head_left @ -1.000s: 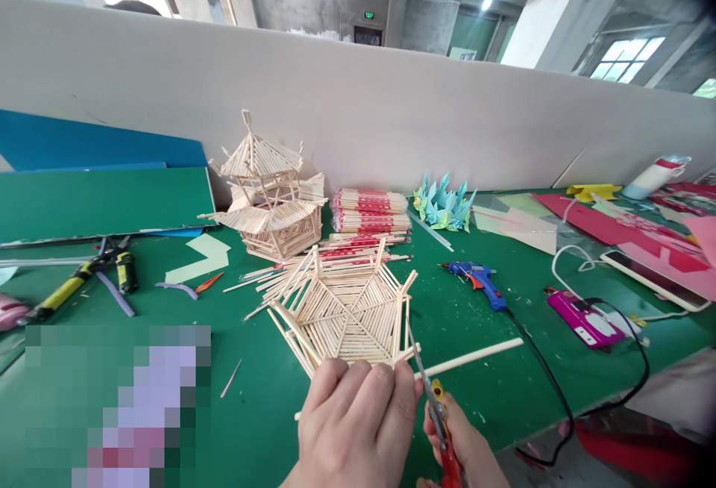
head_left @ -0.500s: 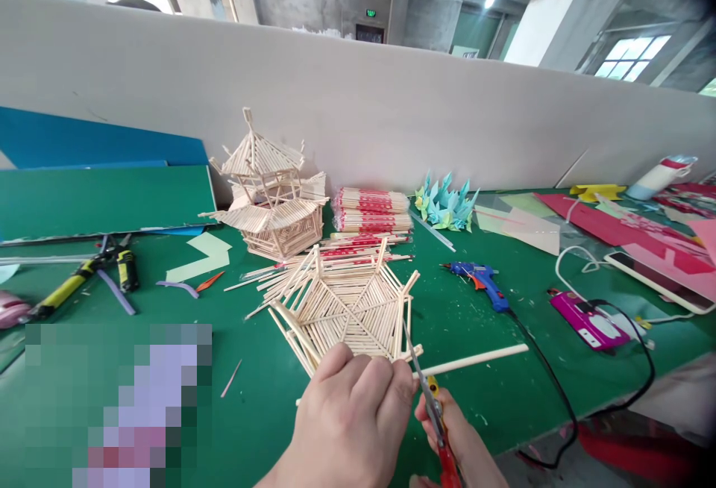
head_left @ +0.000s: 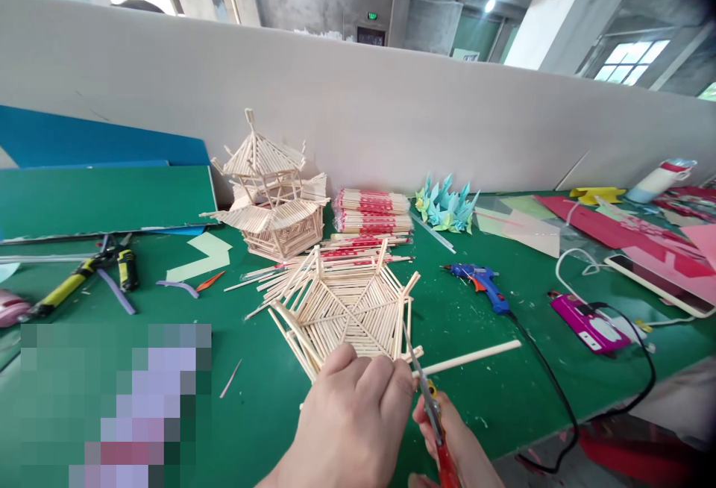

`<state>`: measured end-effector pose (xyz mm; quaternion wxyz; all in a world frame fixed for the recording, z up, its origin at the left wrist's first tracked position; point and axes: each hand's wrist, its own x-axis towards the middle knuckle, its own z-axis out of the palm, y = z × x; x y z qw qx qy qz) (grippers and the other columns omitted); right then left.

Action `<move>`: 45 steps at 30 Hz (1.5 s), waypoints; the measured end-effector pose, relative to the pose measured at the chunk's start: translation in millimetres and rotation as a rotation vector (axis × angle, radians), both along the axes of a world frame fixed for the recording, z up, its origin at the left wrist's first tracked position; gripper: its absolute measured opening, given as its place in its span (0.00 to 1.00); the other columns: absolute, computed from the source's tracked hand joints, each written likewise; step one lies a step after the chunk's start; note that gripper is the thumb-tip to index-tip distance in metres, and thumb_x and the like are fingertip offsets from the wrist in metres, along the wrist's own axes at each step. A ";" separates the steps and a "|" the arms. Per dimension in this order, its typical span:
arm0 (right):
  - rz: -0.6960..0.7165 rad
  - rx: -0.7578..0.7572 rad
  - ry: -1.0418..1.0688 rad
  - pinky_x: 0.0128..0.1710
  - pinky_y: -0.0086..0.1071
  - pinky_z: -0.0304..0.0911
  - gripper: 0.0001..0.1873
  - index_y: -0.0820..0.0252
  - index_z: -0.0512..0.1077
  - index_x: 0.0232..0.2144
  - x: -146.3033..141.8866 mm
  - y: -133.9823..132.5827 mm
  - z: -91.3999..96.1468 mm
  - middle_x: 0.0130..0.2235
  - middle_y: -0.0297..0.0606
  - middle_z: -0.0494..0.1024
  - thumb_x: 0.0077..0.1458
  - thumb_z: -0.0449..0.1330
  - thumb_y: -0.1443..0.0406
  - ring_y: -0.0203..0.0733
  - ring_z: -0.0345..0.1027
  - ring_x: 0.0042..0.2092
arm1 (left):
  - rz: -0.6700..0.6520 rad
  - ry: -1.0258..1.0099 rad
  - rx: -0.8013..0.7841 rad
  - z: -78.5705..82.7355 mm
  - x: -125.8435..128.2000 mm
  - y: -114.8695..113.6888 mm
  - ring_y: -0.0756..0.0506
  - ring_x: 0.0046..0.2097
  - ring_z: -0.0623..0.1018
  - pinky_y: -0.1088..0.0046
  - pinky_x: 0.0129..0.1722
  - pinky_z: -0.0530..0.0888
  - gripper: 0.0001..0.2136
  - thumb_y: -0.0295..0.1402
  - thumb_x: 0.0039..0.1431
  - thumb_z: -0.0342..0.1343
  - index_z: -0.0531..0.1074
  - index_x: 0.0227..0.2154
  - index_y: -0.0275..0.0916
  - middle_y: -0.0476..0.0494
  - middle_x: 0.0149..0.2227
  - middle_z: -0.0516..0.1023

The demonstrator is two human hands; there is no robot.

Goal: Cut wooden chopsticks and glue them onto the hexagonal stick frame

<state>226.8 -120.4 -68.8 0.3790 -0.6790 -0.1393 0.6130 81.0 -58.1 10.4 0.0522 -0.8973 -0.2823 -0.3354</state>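
The left hand [head_left: 352,413] is reaching in from the bottom centre, its back facing up and its knuckles bending. The right hand [head_left: 462,436] is coming in lower, at the right, turning its thumb side inward.

A glossy green tabletop [head_left: 251,428] is spreading beneath them. A tiered pagoda model of pale wooden sticks [head_left: 271,216] is standing at the back, before a long off-white partition [head_left: 358,100]; a blue glue gun with a black cord [head_left: 484,283] is lying to the right. Beyond the partition, a bare concrete room with a gridded window [head_left: 632,59] is showing.

The left hand is closing over a pale round wooden stick [head_left: 475,357], which is sticking out past both sides; its fingertips are hiding. Just beyond, a six-sided frame of pale sticks [head_left: 350,313] is resting on the tabletop. The right hand is gripping a red-handled cutting tool with a grey metal blade [head_left: 433,417], the blade crossing the stick beside the left hand; how far its blades are parting, I cannot tell.
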 end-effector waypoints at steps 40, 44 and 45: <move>0.036 0.033 0.124 0.23 0.31 0.66 0.24 0.55 0.63 0.21 -11.6 0.3 26.8 0.19 0.30 0.61 0.49 0.51 0.43 0.36 0.61 0.22 | -0.244 -0.089 -1.110 31.2 -10.9 12.2 0.54 0.24 0.58 0.81 0.23 0.59 0.16 0.29 0.63 0.40 0.60 0.19 0.37 0.55 0.20 0.58; 0.087 0.069 0.074 0.25 0.31 0.66 0.23 0.55 0.64 0.21 -6.2 0.8 24.4 0.19 0.32 0.63 0.51 0.51 0.44 0.37 0.63 0.23 | -0.182 -0.086 -0.823 19.7 -6.1 9.9 0.53 0.22 0.60 0.79 0.22 0.59 0.14 0.26 0.60 0.41 0.62 0.20 0.37 0.53 0.20 0.62; 0.116 0.098 0.047 0.25 0.31 0.67 0.22 0.55 0.65 0.22 -4.3 0.3 24.4 0.20 0.32 0.64 0.52 0.50 0.45 0.37 0.64 0.24 | -0.144 -0.088 -0.653 14.7 -4.7 8.3 0.52 0.22 0.62 0.77 0.22 0.59 0.12 0.25 0.59 0.42 0.63 0.22 0.37 0.51 0.20 0.65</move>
